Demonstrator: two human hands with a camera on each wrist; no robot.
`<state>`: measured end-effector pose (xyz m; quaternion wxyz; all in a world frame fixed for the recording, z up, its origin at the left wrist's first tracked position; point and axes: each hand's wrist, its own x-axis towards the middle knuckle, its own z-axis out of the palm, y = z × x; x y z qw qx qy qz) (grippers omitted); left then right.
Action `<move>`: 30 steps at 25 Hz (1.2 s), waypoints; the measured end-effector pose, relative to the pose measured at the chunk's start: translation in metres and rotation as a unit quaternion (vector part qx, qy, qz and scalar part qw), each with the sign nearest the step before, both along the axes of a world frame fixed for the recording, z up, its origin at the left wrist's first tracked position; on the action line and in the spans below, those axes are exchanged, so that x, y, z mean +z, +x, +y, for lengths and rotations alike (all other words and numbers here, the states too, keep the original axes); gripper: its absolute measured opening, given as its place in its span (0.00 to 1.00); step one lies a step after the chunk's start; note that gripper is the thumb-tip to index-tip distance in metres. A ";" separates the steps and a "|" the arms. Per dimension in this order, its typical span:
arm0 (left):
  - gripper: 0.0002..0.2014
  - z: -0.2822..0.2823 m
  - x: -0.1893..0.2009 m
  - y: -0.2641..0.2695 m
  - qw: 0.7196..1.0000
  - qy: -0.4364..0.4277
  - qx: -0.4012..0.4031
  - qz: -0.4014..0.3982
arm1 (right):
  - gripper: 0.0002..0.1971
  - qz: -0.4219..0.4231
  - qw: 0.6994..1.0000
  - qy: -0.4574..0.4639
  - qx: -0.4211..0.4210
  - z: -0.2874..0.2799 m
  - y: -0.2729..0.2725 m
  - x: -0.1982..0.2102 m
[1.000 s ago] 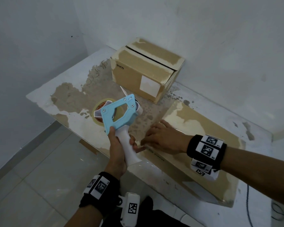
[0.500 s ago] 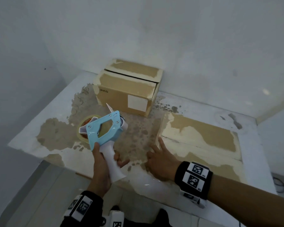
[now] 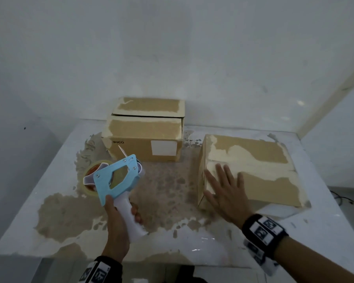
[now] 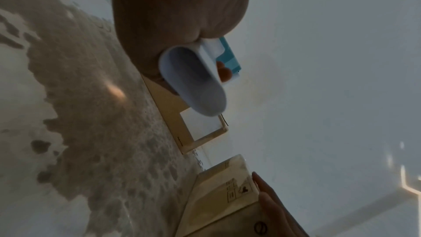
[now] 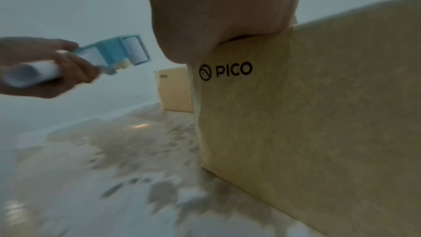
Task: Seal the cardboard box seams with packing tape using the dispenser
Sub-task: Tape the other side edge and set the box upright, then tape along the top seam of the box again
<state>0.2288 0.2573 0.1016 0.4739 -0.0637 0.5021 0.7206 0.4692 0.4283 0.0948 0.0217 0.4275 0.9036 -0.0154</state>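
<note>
My left hand [image 3: 119, 225] was curled round the white grip of the tape dispenser [image 3: 119, 178], holding it up off the table [image 3: 29, 211] with its blue frame tilted away from me and the roller end in the air, touching nothing. My right hand [image 3: 226, 193] lay flat, fingers straight and spread, on the near left corner of the closer box [image 3: 264, 160], the palm draped over its top edge (steadying it, I would say, rather than gripping).

As for progress, I judged the taping of this box not yet begun: the dispenser was well apart from the cardboard, and no strip ran from it to the box. The middle seam across the box's top showed pale and patchy; whether any clear tape already lay there I could not tell.

Beyond the dispenser, a spare roll of tape [image 3: 90, 180] sat on the table. Farther back, against the wall, stood the second box [image 3: 143, 144], its top flaps parted by a dark gap, so that seam looked unsealed too. Both boxes, then, seemed left to do.
</note>
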 end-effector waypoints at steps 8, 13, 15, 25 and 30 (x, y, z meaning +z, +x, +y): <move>0.21 0.060 0.005 -0.086 0.972 -0.092 0.147 0.161 | 0.35 0.010 0.999 0.030 -0.021 0.130 -0.068 0.001; 0.33 0.106 0.016 -0.166 0.925 -0.153 0.138 0.320 | 0.31 0.324 0.942 -0.081 -0.033 0.121 -0.131 0.015; 0.32 0.128 0.025 -0.189 0.909 -0.184 0.121 0.353 | 0.34 0.415 0.875 -0.226 -0.109 0.116 -0.178 0.019; 0.30 0.114 0.022 -0.227 0.906 -0.172 -0.032 0.387 | 0.29 0.473 0.799 -0.273 -0.251 0.079 -0.215 -0.012; 0.29 0.038 0.013 -0.233 0.924 -0.153 -0.070 0.342 | 0.29 0.489 0.785 -0.286 -0.251 -0.008 -0.186 -0.010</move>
